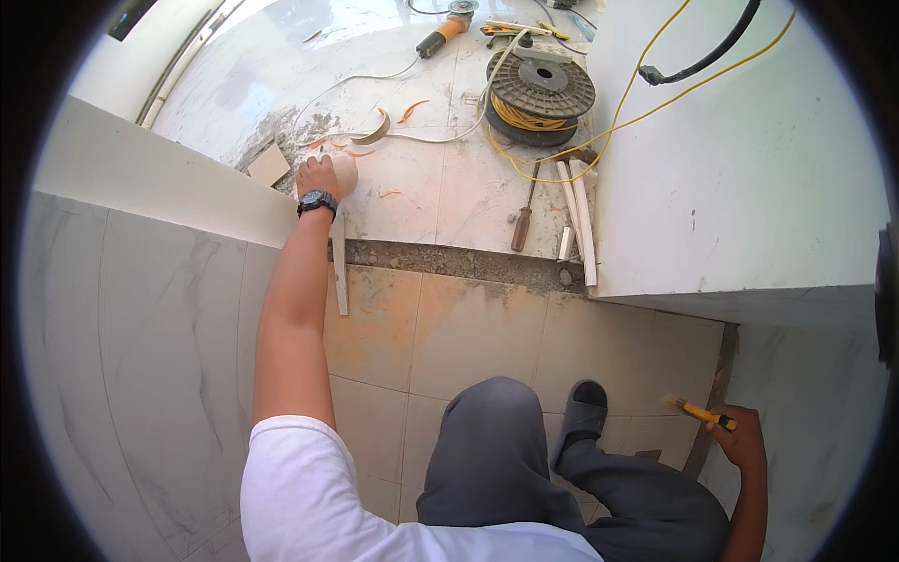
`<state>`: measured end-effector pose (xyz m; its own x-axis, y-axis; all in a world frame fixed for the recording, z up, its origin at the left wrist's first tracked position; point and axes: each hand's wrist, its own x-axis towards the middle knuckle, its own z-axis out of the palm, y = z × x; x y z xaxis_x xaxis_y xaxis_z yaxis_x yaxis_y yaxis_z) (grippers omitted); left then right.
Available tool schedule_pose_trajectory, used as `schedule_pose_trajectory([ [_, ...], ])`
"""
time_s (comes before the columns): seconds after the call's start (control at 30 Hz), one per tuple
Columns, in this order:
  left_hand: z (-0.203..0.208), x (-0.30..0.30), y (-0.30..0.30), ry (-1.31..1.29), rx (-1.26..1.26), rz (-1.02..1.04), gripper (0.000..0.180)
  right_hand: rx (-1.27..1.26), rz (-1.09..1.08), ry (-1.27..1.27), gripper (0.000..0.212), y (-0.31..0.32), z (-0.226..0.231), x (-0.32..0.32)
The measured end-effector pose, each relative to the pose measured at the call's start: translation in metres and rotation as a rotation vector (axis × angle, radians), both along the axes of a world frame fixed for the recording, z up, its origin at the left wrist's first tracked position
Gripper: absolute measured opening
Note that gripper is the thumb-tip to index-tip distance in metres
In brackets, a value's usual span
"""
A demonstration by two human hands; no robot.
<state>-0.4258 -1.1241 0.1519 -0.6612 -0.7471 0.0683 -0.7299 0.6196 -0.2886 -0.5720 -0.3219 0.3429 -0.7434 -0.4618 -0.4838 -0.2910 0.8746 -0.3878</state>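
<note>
My left hand (316,176), with a dark watch on its wrist, reaches forward to the floor beyond the gap. Its fingers curl around the side of a pale round thing (346,175), partly hidden by the hand; its kind I cannot make out. Just beyond lies a curved tan band like a roll of edging (371,129), with several thin orange strips (412,110) about it. On the far right, low down, my right hand (741,437) is closed around a yellow utility knife (704,413), whose tip points left above the tiles.
A cable reel (541,89) with yellow cord stands near the white wall (730,169). A screwdriver (523,225) and white strips (581,220) lie before it. Farther off rests an orange angle grinder (444,36). A rubble-filled gap (449,263) crosses the floor; a narrow pale strip (340,272) spans its left end.
</note>
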Motion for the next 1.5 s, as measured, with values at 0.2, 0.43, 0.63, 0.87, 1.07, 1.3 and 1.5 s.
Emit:
schedule_pose_trajectory([
  [0.2, -0.017, -0.004, -0.015, -0.043, 0.259, 0.012, 0.060, 0.069, 0.056, -0.160, 0.029, -0.044, 0.007, -0.001],
  [0.43, -0.027, 0.094, 0.062, 0.282, 0.527, 0.141, 0.054, 0.053, 0.584, -0.236, 0.030, -0.166, -0.011, 0.007],
  [0.63, -0.077, 0.181, 0.137, 0.201, 0.674, 0.570, 0.044, -0.065, 1.017, -0.185, 0.029, -0.286, -0.028, 0.045],
  [0.87, -0.100, 0.182, 0.148, 0.321, 0.582, 0.685, 0.032, -0.075, 1.127, -0.185, 0.024, -0.303, -0.023, 0.051],
  [1.07, -0.086, 0.175, 0.152, 0.414, 0.603, 0.628, 0.033, -0.018, 1.049, -0.107, 0.022, -0.283, -0.028, 0.040],
  [1.3, -0.128, 0.154, 0.069, 0.969, 0.796, 0.753, 0.037, -0.040, 1.034, -0.106, 0.021, -0.269, -0.037, 0.044],
  [1.5, -0.131, 0.106, 0.018, 1.406, 0.491, 0.714, 0.037, -0.067, 1.001, -0.122, 0.024, -0.274, -0.062, 0.053],
])
